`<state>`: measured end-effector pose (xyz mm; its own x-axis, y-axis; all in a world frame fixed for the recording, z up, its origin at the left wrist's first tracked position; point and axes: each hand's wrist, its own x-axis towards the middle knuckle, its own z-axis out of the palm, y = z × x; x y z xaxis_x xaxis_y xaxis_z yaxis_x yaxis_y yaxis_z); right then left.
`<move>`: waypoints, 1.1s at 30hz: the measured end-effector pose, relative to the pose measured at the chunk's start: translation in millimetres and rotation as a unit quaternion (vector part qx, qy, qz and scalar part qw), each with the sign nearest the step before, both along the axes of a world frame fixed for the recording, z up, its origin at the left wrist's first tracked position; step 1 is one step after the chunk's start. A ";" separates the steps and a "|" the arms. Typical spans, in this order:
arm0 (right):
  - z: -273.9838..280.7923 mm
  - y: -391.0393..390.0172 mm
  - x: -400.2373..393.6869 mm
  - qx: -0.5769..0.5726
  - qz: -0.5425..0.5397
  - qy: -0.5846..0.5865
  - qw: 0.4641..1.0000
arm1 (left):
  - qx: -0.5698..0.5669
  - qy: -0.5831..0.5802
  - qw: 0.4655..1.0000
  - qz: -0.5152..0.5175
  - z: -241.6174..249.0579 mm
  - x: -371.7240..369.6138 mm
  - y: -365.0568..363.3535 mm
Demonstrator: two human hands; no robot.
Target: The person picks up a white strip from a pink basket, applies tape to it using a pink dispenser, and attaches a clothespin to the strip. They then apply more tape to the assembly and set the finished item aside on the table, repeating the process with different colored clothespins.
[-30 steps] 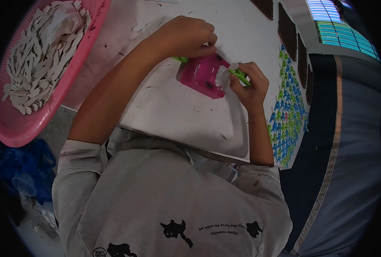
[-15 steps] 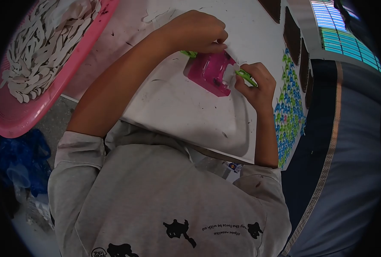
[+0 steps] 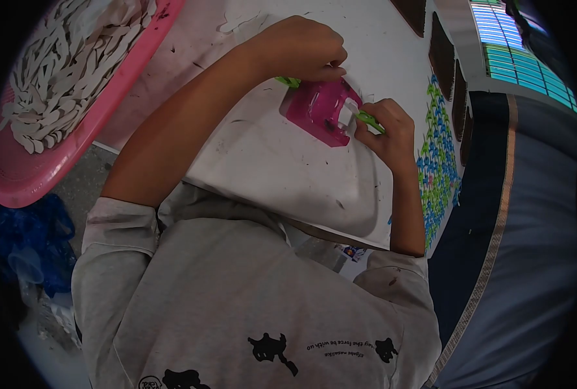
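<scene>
A magenta holder [image 3: 316, 109] lies on the raised white surface [image 3: 288, 168]. My left hand [image 3: 308, 48] is closed at its upper edge, fingertips against the holder. A green piece [image 3: 288, 82] shows beneath that hand; its other end is hidden. Between the thumb and fingers of my right hand [image 3: 392, 129] is a green clip [image 3: 370, 121], pointing at the holder's right side. At the clip's tip a small white piece [image 3: 348, 111] lies over the holder's edge.
At upper left, a pink basket [image 3: 48, 172] holds many flat white strips [image 3: 61, 84]. Rows of blue and green clips [image 3: 439, 162] lie right of my forearm. Dark brown panels [image 3: 443, 55] line the far right edge. A blue bag [image 3: 32, 236] sits at lower left.
My right hand has shifted slightly, and the green clip and white piece now sit a little lower against the holder. My left hand has hardly moved.
</scene>
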<state>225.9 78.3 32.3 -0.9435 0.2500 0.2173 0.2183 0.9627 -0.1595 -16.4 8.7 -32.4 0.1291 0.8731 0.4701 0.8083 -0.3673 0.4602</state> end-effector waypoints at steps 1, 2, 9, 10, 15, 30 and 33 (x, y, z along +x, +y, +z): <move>-0.3 -0.5 1.4 0.001 -0.004 -0.007 1.000 | -0.007 -0.004 1.000 -0.002 0.3 0.9 -0.2; -0.1 -0.1 1.3 0.001 -0.004 -0.006 1.000 | -0.006 -0.003 1.000 -0.003 0.7 0.9 -0.2; 4.0 -0.1 2.0 -0.005 0.000 -0.012 1.000 | 0.010 -0.008 1.000 -0.005 0.0 0.4 0.5; 5.0 -0.7 2.9 -0.009 -0.001 -0.017 1.000 | 0.008 -0.006 1.000 -0.006 0.4 0.7 -0.1; 11.1 -1.0 7.7 -0.005 -0.016 -0.050 0.999 | -0.007 0.001 1.000 0.001 2.2 1.7 0.1; 24.7 3.3 11.6 0.042 -0.014 -0.153 0.987 | -0.041 0.018 0.999 0.007 7.2 1.7 -1.0; 23.1 4.5 12.9 0.046 -0.013 -0.155 0.987 | -0.037 0.015 0.999 0.008 7.2 1.8 -1.1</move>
